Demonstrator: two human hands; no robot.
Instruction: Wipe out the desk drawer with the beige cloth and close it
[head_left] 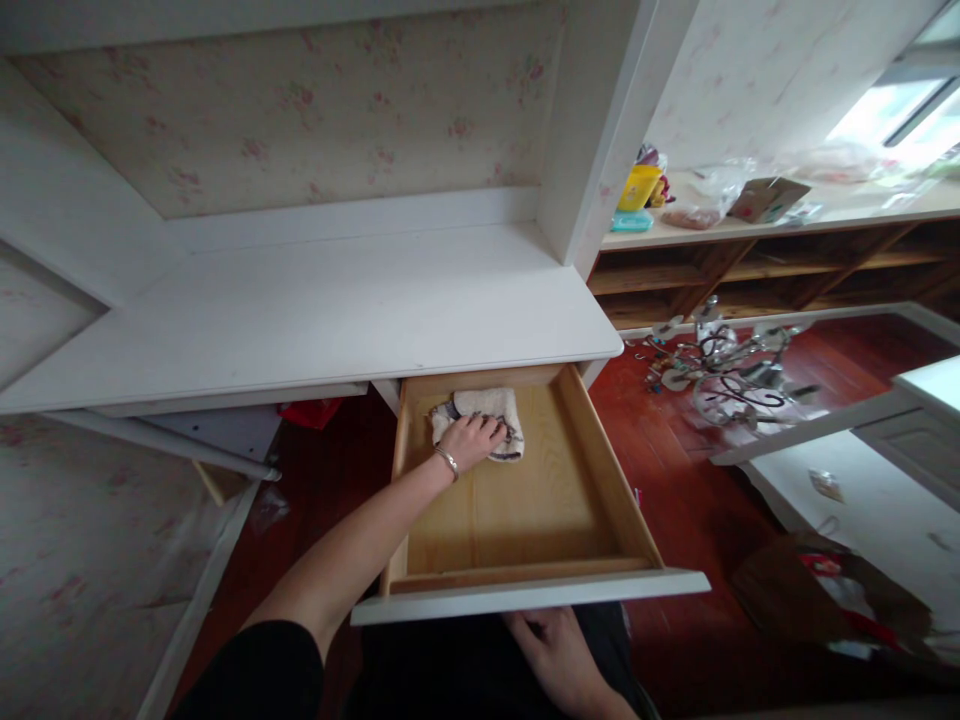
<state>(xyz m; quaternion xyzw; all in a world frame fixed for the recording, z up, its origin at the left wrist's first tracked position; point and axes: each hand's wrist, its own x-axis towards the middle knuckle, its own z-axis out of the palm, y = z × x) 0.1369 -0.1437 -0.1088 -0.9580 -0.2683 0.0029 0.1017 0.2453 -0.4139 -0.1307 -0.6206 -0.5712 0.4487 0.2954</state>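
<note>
From the head view, I have my left hand (474, 438) reaching into the open drawer (600, 470), palm down on a cloth (487, 408). The fingers are spread and bent over the cloth, pressing it to the drawer floor rather than pinching it. The cloth sits in the far part of the drawer, near the back wall and a little left of centre, its long axis running left to right; most of it lies just beyond and to the right of my fingertips. A bracelet (448, 462) rings that wrist. My right hand (559, 655) is below the white drawer front (525, 597), fingers curled near its underside, well apart from the cloth; I cannot tell whether it grips anything. The white desk (315, 310) stands above the drawer.
</note>
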